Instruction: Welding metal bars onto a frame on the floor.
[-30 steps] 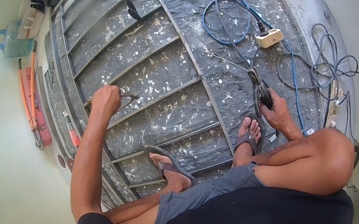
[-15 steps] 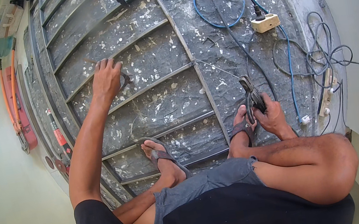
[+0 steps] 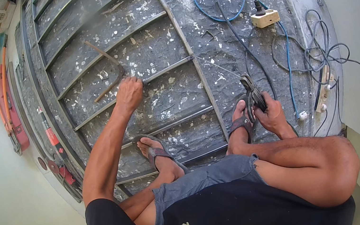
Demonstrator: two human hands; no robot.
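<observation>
My right hand (image 3: pixel 272 115) is closed round a dark welding electrode holder (image 3: pixel 254 94), beside my right foot. From its jaws a thin welding electrode (image 3: pixel 217 66) slants up and left, its tip at a joint on the long rail of a metal frame (image 3: pixel 207 88). My left hand (image 3: pixel 129 94) is closed over one of the frame's crossbars, knuckles up; its fingertips and anything inside them are hidden. Just beyond it lies a rusty V-shaped metal tool (image 3: pixel 108 57), its corner close to my knuckles.
A cream power socket block (image 3: pixel 265 18), looped cables (image 3: pixel 323 51) and a power strip (image 3: pixel 324 91) lie at right. Orange-handled bolt cutters (image 3: pixel 2 95) and a red case (image 3: pixel 19 131) are at far left. My sandalled feet (image 3: pixel 163 156) stand near the frame's crossbars.
My left hand has moved right and nearer, uncovering the V-shaped tool. That tool has shifted slightly farther away. The view has shifted a little; my right hand still grips the electrode holder.
</observation>
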